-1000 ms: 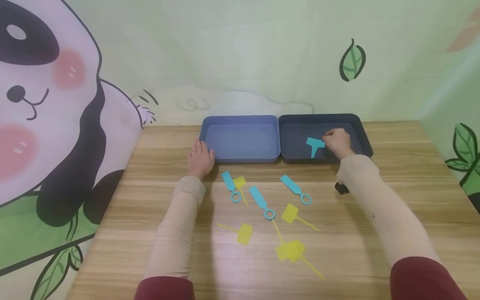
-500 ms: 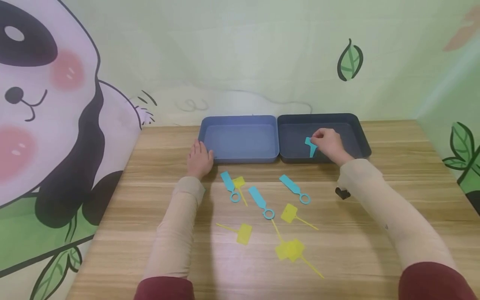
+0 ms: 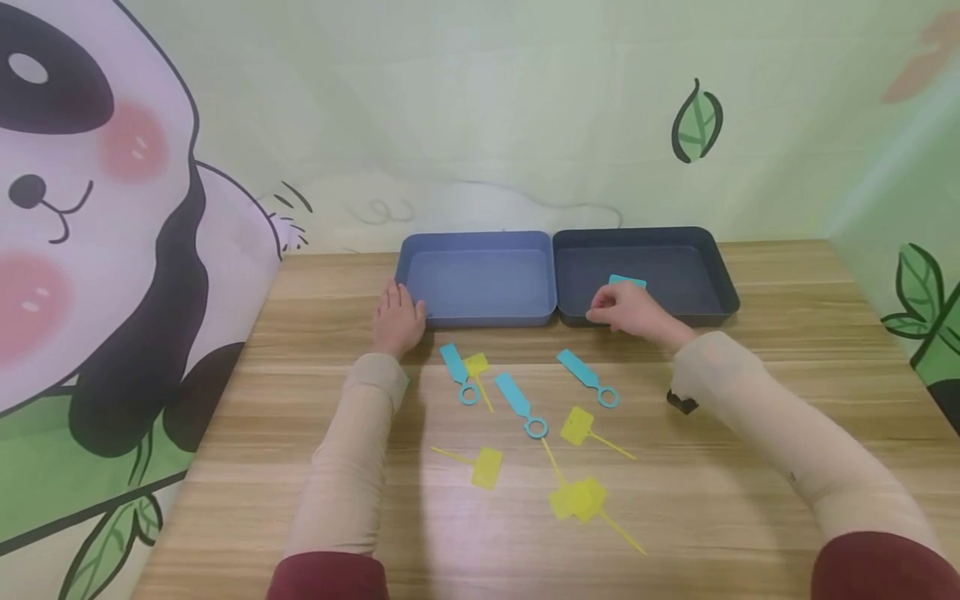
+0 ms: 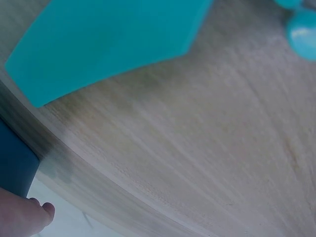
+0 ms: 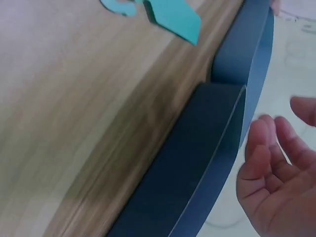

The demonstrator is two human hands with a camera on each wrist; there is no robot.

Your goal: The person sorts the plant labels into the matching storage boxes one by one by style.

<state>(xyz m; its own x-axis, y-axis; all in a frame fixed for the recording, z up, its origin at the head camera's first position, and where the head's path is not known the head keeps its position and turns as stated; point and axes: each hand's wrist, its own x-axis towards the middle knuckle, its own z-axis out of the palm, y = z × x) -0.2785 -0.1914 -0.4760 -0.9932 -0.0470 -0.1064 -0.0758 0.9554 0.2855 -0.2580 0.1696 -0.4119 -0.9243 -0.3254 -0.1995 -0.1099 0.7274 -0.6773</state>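
Observation:
My left hand [image 3: 398,320] rests with extended fingers on the left front corner of the light blue tray [image 3: 483,279]. Over the front side of the dark navy tray [image 3: 693,279] is my right hand [image 3: 626,308]; in the right wrist view its thumb stands apart from the bent fingers [image 5: 257,143] and it holds nothing. Behind that hand, a turquoise T-shaped plant label [image 3: 628,281] shows its top edge in the dark tray; the rest is hidden. Turquoise ring-ended labels [image 3: 513,395] and yellow stemmed tags [image 3: 577,425] lie on the table before the trays.
The two trays stand side by side against the printed wall cloth [image 3: 465,108]. The wooden table [image 3: 322,308] runs out to both sides. Two yellow tags [image 3: 585,498] overlap near the front. A black wrist device [image 3: 682,402] hangs under the right sleeve.
My right hand has let go of the turquoise T-shaped plant label in the dark tray and moved left and toward the front rim. My left hand has stayed put.

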